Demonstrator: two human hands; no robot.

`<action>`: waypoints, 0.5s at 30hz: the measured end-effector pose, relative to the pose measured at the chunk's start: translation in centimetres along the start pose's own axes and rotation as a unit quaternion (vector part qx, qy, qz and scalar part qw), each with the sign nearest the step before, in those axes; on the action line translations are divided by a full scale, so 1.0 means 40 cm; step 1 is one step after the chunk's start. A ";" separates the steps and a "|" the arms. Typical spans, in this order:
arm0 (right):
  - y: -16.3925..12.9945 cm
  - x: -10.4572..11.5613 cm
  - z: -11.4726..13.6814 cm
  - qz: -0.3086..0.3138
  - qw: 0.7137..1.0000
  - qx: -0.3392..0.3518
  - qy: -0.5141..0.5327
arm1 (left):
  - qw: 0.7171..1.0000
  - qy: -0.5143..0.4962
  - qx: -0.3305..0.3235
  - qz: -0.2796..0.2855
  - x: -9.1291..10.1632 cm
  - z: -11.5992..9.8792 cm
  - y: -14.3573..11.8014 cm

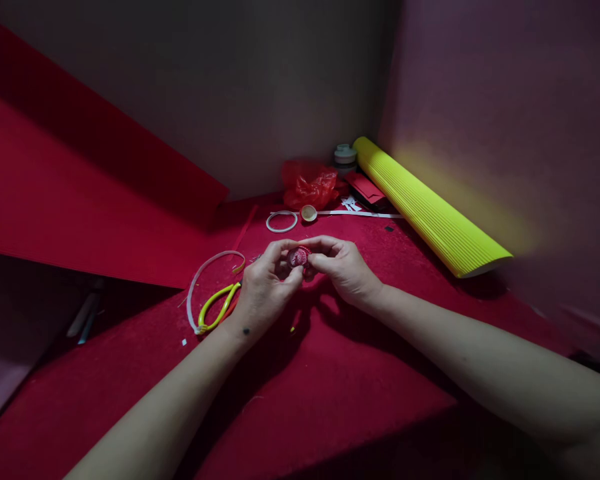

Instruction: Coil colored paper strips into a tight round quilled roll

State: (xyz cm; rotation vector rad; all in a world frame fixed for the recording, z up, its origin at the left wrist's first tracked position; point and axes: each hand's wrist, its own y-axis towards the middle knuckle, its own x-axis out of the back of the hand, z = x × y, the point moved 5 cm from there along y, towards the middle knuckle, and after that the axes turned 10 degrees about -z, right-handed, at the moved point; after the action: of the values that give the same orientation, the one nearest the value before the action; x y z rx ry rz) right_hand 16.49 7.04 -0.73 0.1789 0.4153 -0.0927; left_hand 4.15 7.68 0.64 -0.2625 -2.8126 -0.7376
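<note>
A red felt sheet (330, 373) covers the work surface, with a second red sheet (80, 180) leaning up at ten o'clock. A yellow corrugated roll (430, 213) lies at two o'clock, pointing toward the corner. At twelve o'clock sits a crumpled red plastic bag (310, 185), with tape rolls (345, 157) just beside it. Both forearms reach in from six o'clock. The left hand (265, 287) and right hand (343, 267) meet at the centre, fingertips pinched together on a small red round piece (299, 257) held just above the felt. Yellow-handled scissors (219, 307) lie at nine o'clock of the left hand, inside a curved white strip (205, 270). A white ring (281, 221) and a small cap (309, 213) lie at twelve o'clock.
</note>
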 end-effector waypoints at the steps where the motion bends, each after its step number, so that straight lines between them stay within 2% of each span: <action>1: -0.001 0.000 0.000 -0.003 1.000 0.006 -0.009 | 1.000 0.012 -0.004 -0.002 0.002 -0.001 0.000; 8: -0.008 0.001 0.006 -0.020 0.998 0.017 -0.057 | 0.997 0.075 -0.021 -0.001 0.007 -0.013 0.001; 15: -0.009 0.005 0.004 -0.013 0.999 -0.013 -0.036 | 0.996 0.090 -0.016 0.009 0.007 -0.015 0.002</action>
State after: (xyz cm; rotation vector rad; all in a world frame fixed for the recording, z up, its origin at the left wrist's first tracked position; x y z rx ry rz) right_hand 16.69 6.64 -0.71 0.1435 0.3460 -0.1182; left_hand 4.00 7.48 1.24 -0.2139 -2.6269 -0.7615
